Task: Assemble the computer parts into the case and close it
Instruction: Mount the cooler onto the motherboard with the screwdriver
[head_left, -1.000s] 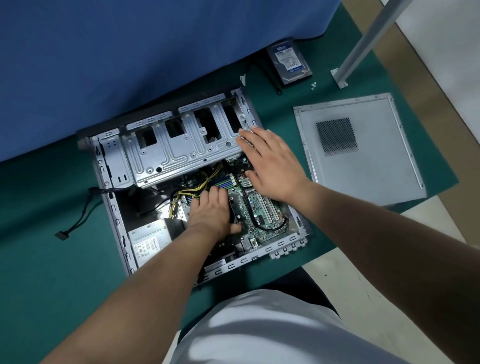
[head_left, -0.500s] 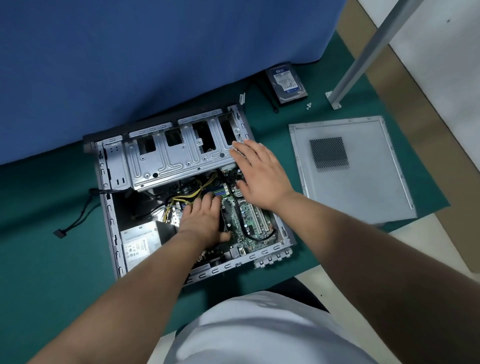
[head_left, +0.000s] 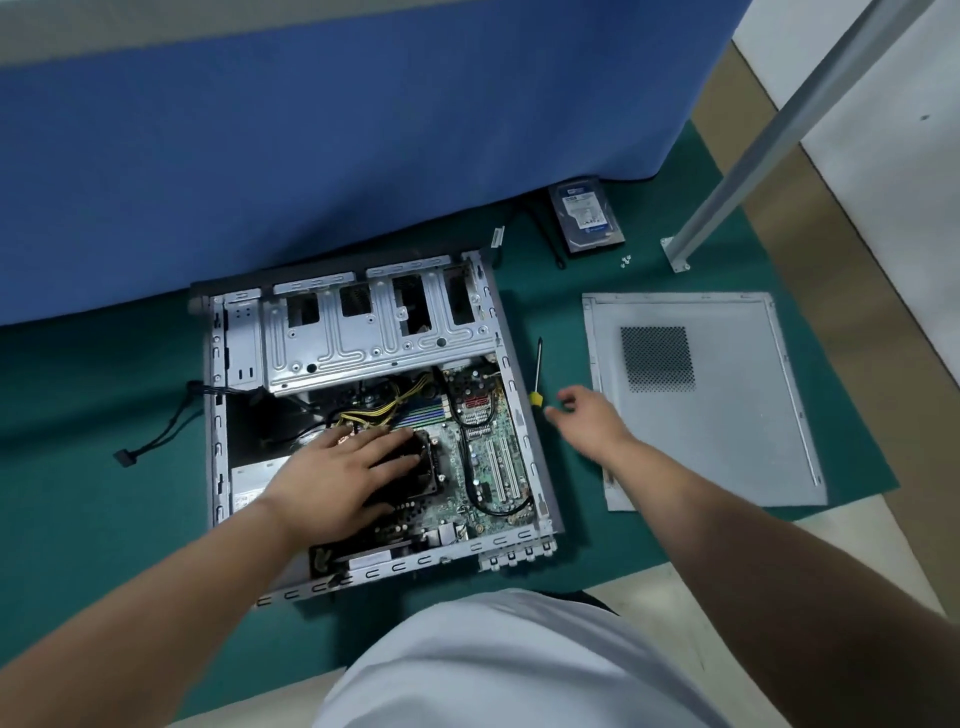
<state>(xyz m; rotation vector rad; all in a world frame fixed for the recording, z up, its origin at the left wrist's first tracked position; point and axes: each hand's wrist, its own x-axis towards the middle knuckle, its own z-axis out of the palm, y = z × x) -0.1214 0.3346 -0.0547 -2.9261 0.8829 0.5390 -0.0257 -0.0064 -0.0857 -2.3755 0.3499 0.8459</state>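
Head view, left hand: our left hand (head_left: 332, 475) lies flat inside the open grey metal computer case (head_left: 363, 415), fingers (head_left: 387, 447) straight and released, pressing on the black square CPU cooler (head_left: 423, 462).
Head view, right hand: our right hand (head_left: 589, 418) hovers over the green mat surface (head_left: 104, 519), fingers (head_left: 569, 399) loosely spread, grasping nothing.
Screwdriver: the yellow-handled screwdriver (head_left: 537, 382) lies just beyond the right fingertips, beside the case.
Side panel: the flat grey perforated side panel (head_left: 701, 400) lies right of that hand.
Hard drive: the blue-labelled hard drive (head_left: 587, 215) rests far beyond both hands.
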